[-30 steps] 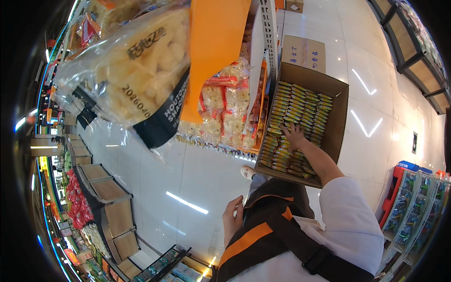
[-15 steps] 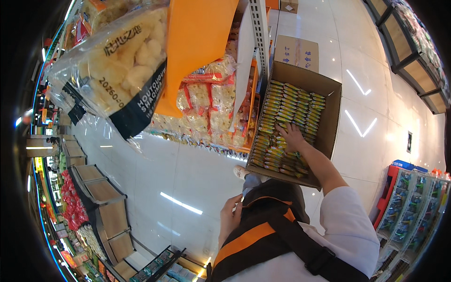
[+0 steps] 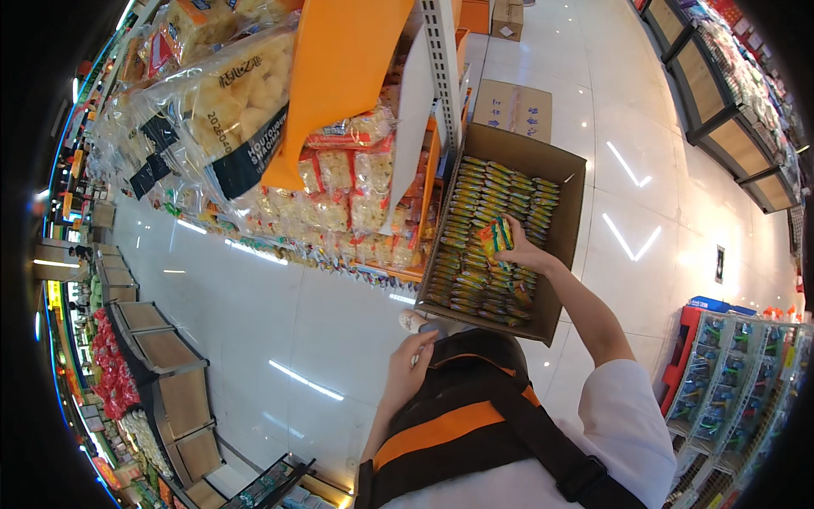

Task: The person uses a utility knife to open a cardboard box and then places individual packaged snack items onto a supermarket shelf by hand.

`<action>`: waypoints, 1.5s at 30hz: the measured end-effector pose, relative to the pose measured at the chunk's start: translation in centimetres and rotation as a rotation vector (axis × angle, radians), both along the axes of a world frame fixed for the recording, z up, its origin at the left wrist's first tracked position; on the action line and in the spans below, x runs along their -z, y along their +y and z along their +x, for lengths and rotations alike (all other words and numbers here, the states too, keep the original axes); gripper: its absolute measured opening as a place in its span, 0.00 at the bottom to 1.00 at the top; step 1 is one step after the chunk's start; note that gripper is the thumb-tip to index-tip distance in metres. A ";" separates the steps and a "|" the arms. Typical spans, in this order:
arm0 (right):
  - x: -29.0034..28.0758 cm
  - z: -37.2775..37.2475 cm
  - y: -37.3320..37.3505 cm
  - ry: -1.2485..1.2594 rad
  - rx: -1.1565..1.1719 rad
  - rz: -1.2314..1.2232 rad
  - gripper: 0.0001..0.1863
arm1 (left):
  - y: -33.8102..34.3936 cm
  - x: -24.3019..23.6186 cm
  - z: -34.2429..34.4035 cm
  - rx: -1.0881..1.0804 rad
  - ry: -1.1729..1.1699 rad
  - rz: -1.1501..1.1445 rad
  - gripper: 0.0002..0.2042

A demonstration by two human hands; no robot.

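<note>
A large open cardboard box stands in front of me, filled with rows of small yellow-green snack packets standing on edge. Over the middle of those rows, my right hand grips an orange, yellow and green snack packet by its side; whether more than one is in the grip I cannot tell. My left hand is beside my dark apron, near the box's lower left corner. Its fingers are curled together, and what they hold, if anything, is hidden.
Left of the box rises a shelf rack with bagged pastries, an orange panel and a perforated metal post. A closed carton lies beyond the box. A wire display rack stands at the right; wooden display bins stand left.
My right hand, earlier reaching flat onto the rows, now has a packet lifted above them. My left hand has shifted slightly left and up. The whole view has moved a little.
</note>
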State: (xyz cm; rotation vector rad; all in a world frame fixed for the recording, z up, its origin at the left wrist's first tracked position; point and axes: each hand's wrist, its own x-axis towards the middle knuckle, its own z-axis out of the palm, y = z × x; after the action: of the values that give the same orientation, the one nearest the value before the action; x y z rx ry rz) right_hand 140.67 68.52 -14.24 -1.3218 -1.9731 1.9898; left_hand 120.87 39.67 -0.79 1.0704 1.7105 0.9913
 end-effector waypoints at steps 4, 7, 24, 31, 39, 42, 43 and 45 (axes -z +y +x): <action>2.1 0.2 0.1 -0.080 0.084 0.005 0.62 | 3.2 0.3 0.8 0.124 -0.049 0.059 0.12; 2.4 0.4 -0.1 -0.084 0.136 -0.034 0.60 | 5.0 -1.1 1.3 0.199 -0.030 0.026 0.13; -6.3 2.3 -4.8 0.564 0.211 -0.327 0.54 | 8.0 1.4 2.8 -0.097 -0.370 0.057 0.28; -13.2 -3.3 -11.6 0.622 -0.170 -0.085 0.65 | 7.9 0.5 2.9 -0.194 -0.607 0.350 0.39; -18.8 -11.7 -19.1 0.684 -0.318 -0.035 0.73 | 2.1 -7.0 -2.0 -0.239 -0.610 0.593 0.45; -19.8 -16.8 -21.5 0.747 -0.311 0.062 0.70 | -1.3 -8.1 -6.2 -0.305 -0.575 0.635 0.46; -18.7 -18.4 -22.4 0.725 -0.313 0.010 0.66 | -2.9 -8.7 -7.6 -0.356 -0.526 0.608 0.46; -18.6 -21.7 -24.3 0.790 -0.293 -0.284 0.62 | -5.6 -8.4 -11.1 -0.418 -0.485 0.596 0.46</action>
State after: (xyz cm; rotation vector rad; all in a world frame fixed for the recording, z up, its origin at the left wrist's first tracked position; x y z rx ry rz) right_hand 118.97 44.19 4.32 -0.1541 -1.5800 2.4442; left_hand 109.80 34.04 7.63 0.7294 1.2763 1.9354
